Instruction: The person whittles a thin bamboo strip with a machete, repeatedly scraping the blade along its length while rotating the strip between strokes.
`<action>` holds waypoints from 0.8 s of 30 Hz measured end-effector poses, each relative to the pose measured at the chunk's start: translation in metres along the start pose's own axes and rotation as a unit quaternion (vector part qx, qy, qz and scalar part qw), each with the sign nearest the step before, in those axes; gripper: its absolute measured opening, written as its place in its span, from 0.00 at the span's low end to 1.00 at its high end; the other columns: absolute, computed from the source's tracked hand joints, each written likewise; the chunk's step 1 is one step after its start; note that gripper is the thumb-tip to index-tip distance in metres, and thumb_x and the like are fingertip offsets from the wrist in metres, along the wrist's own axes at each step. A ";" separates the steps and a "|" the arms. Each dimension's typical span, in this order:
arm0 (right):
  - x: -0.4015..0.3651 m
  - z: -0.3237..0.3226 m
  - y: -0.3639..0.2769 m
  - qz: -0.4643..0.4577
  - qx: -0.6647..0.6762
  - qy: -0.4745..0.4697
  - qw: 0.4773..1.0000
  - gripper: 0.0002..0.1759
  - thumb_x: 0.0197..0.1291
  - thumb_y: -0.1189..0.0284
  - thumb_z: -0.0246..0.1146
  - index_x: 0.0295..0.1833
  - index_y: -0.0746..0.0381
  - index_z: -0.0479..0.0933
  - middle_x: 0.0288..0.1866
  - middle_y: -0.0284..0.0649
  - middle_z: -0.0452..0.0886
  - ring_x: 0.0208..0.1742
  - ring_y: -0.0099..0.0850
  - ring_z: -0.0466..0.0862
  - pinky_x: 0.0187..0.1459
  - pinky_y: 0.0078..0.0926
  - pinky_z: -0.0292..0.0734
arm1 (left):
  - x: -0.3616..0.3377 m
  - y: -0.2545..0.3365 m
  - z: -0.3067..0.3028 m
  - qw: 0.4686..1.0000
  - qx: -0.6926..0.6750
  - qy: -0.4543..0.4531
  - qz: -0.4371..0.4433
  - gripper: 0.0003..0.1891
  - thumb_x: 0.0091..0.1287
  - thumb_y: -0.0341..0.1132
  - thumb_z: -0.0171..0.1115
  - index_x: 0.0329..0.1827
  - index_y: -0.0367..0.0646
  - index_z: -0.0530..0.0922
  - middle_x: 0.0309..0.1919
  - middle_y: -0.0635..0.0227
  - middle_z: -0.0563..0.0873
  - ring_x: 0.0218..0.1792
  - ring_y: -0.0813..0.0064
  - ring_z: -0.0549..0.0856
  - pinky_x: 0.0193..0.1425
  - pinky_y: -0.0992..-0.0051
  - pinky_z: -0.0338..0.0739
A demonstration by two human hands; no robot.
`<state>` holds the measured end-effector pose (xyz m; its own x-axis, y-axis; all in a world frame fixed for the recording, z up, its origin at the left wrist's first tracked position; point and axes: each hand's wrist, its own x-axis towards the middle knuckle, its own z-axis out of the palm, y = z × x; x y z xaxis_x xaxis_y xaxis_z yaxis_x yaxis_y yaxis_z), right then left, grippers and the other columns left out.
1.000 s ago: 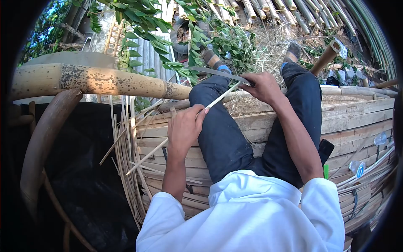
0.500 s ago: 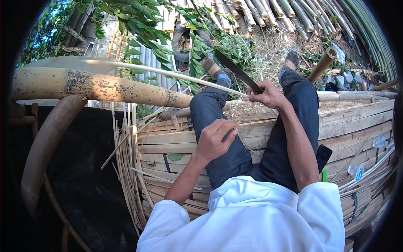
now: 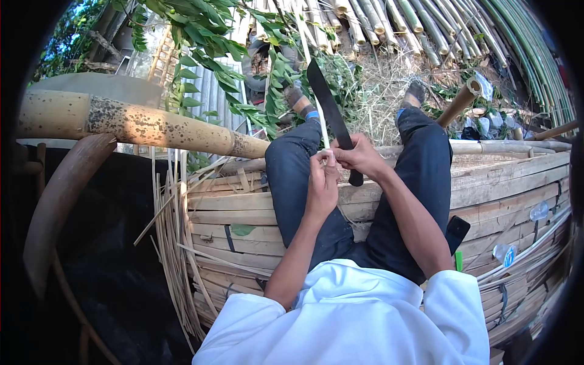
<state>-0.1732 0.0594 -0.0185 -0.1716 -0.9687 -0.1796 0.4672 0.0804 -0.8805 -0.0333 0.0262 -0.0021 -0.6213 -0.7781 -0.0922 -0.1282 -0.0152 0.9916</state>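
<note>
I sit on a stack of split bamboo slats (image 3: 243, 207) with my legs in dark trousers stretched forward. My right hand (image 3: 359, 157) grips the dark handle of a long black knife (image 3: 325, 103), whose blade points up and away. My left hand (image 3: 322, 179) meets the right one above my lap, its fingers pinching the near end of a thin pale bamboo strip (image 3: 311, 79). The strip stands nearly upright beside the blade and runs up past the leaves.
A thick mottled bamboo pole (image 3: 134, 125) lies across the left. Loose thin strips (image 3: 173, 243) hang off the stack's left edge over a dark sheet. Green bamboo poles (image 3: 486, 36) are piled at the far right, and leafy branches (image 3: 207, 36) hang ahead. A black phone (image 3: 456, 231) lies by my right thigh.
The strip has swung from pointing left to nearly upright. My left hand has come up from my thigh to join the right hand, and the knife has tipped upright.
</note>
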 end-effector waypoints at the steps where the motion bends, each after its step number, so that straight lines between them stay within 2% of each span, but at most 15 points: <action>1: -0.001 -0.003 -0.004 0.026 -0.001 0.001 1.000 0.13 0.60 0.64 0.68 0.31 0.63 0.79 0.17 0.24 0.69 0.18 0.13 0.65 0.19 0.14 0.54 | -0.001 0.000 -0.004 1.000 0.002 0.000 -0.002 0.15 0.76 0.45 0.44 0.46 0.40 0.66 0.20 0.78 0.66 0.21 0.88 0.65 0.24 0.83 0.61; 3: -0.001 -0.006 -0.009 0.007 -0.049 0.022 0.999 0.13 0.60 0.63 0.67 0.32 0.63 0.80 0.17 0.24 0.68 0.18 0.12 0.64 0.19 0.15 0.54 | 0.001 0.001 -0.015 0.990 0.064 -0.111 -0.056 0.15 0.77 0.44 0.44 0.45 0.38 0.68 0.21 0.77 0.69 0.21 0.87 0.68 0.26 0.84 0.65; 5: 0.000 -0.009 -0.012 -0.030 -0.159 0.061 0.985 0.16 0.59 0.61 0.68 0.32 0.63 0.81 0.16 0.23 0.66 0.18 0.12 0.63 0.19 0.17 0.53 | -0.001 0.001 -0.017 0.991 0.048 -0.106 -0.073 0.15 0.77 0.42 0.43 0.46 0.38 0.69 0.22 0.75 0.72 0.22 0.86 0.71 0.28 0.83 0.67; 6: -0.001 -0.009 -0.018 -0.029 -0.159 0.059 0.985 0.16 0.59 0.61 0.68 0.32 0.63 0.81 0.16 0.23 0.66 0.18 0.12 0.63 0.19 0.17 0.53 | -0.003 0.001 -0.018 0.990 0.032 -0.101 -0.089 0.14 0.77 0.41 0.43 0.47 0.37 0.70 0.24 0.73 0.75 0.23 0.86 0.73 0.29 0.83 0.70; 8: -0.006 -0.009 -0.031 -0.017 -0.319 0.093 0.943 0.17 0.58 0.60 0.68 0.30 0.63 0.81 0.15 0.23 0.66 0.18 0.13 0.62 0.20 0.18 0.54 | -0.005 -0.003 -0.022 0.991 0.061 -0.094 -0.078 0.14 0.77 0.39 0.43 0.49 0.37 0.71 0.27 0.71 0.77 0.25 0.85 0.75 0.31 0.83 0.71; 10: -0.005 -0.007 -0.022 -0.026 -0.318 0.101 0.942 0.17 0.56 0.59 0.70 0.29 0.64 0.80 0.15 0.23 0.65 0.19 0.13 0.62 0.20 0.18 0.54 | -0.008 -0.005 -0.026 0.990 0.090 -0.091 -0.066 0.13 0.77 0.38 0.43 0.51 0.37 0.71 0.29 0.69 0.80 0.27 0.84 0.77 0.32 0.82 0.73; 12: -0.001 -0.002 -0.011 -0.011 -0.191 0.123 0.974 0.17 0.55 0.60 0.71 0.27 0.63 0.79 0.15 0.23 0.66 0.18 0.14 0.62 0.19 0.18 0.53 | -0.012 -0.007 -0.028 0.979 0.100 -0.136 -0.111 0.11 0.77 0.35 0.43 0.51 0.38 0.71 0.32 0.68 0.81 0.28 0.84 0.77 0.32 0.82 0.73; 14: 0.000 -0.001 -0.006 0.015 -0.151 0.136 0.979 0.17 0.54 0.62 0.72 0.25 0.62 0.77 0.14 0.23 0.66 0.17 0.13 0.63 0.19 0.17 0.53 | -0.011 -0.010 -0.028 0.981 0.087 -0.140 -0.102 0.11 0.77 0.36 0.43 0.50 0.39 0.71 0.30 0.70 0.79 0.26 0.86 0.74 0.30 0.82 0.71; 16: -0.004 0.005 -0.016 0.038 -0.106 0.055 0.992 0.16 0.54 0.63 0.72 0.24 0.60 0.76 0.15 0.23 0.67 0.16 0.13 0.63 0.18 0.16 0.53 | -0.008 -0.004 -0.031 0.983 0.077 -0.141 -0.093 0.10 0.77 0.36 0.43 0.48 0.40 0.71 0.27 0.72 0.77 0.24 0.87 0.72 0.29 0.83 0.69; 18: -0.001 0.005 -0.009 0.040 -0.095 0.026 0.994 0.16 0.54 0.63 0.72 0.24 0.60 0.77 0.14 0.23 0.66 0.16 0.12 0.62 0.18 0.16 0.53 | -0.004 0.007 -0.036 0.950 -0.129 -0.188 -0.214 0.12 0.76 0.39 0.44 0.43 0.39 0.71 0.24 0.74 0.74 0.20 0.86 0.69 0.24 0.82 0.66; 19: -0.002 0.006 -0.011 0.047 -0.102 0.037 0.993 0.16 0.55 0.62 0.72 0.24 0.60 0.77 0.15 0.23 0.66 0.16 0.13 0.63 0.19 0.16 0.54 | -0.004 0.010 -0.035 0.950 -0.130 -0.187 -0.213 0.12 0.76 0.39 0.44 0.43 0.39 0.71 0.24 0.74 0.74 0.20 0.86 0.69 0.24 0.82 0.66; 20: -0.002 0.008 -0.012 0.055 -0.108 0.048 0.992 0.16 0.56 0.61 0.71 0.24 0.60 0.77 0.15 0.22 0.66 0.17 0.13 0.63 0.19 0.16 0.54 | -0.004 0.012 -0.034 0.952 -0.143 -0.154 -0.221 0.11 0.77 0.39 0.44 0.43 0.40 0.70 0.23 0.77 0.68 0.19 0.88 0.63 0.23 0.85 0.61; 21: 0.001 0.006 -0.012 0.036 -0.178 0.067 0.981 0.18 0.55 0.57 0.69 0.30 0.62 0.82 0.14 0.27 0.70 0.17 0.18 0.68 0.21 0.22 0.60 | -0.004 0.013 -0.033 0.953 -0.156 -0.122 -0.228 0.11 0.77 0.39 0.43 0.43 0.42 0.70 0.21 0.80 0.62 0.19 0.90 0.58 0.22 0.88 0.56; 22: 0.000 0.002 -0.014 0.034 -0.179 0.066 0.981 0.18 0.55 0.57 0.69 0.30 0.62 0.82 0.14 0.27 0.70 0.17 0.18 0.68 0.21 0.22 0.60 | -0.003 0.011 -0.034 0.954 -0.156 -0.121 -0.226 0.11 0.77 0.39 0.43 0.43 0.42 0.70 0.21 0.80 0.62 0.19 0.90 0.58 0.22 0.88 0.56; 24: -0.005 -0.003 -0.020 -0.043 -0.456 0.097 0.883 0.17 0.51 0.56 0.67 0.34 0.60 0.82 0.15 0.35 0.75 0.16 0.30 0.75 0.23 0.30 0.67 | -0.002 0.000 -0.037 0.988 0.034 -0.054 -0.141 0.13 0.76 0.40 0.44 0.46 0.38 0.70 0.22 0.72 0.71 0.21 0.84 0.68 0.25 0.78 0.66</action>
<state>-0.1846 0.0638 -0.0009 -0.3593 -0.9290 -0.0882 -0.4336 0.2498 -0.8658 -0.0034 0.0046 0.0012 -0.6324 -0.6767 -0.3772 -0.3574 -0.1771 0.9170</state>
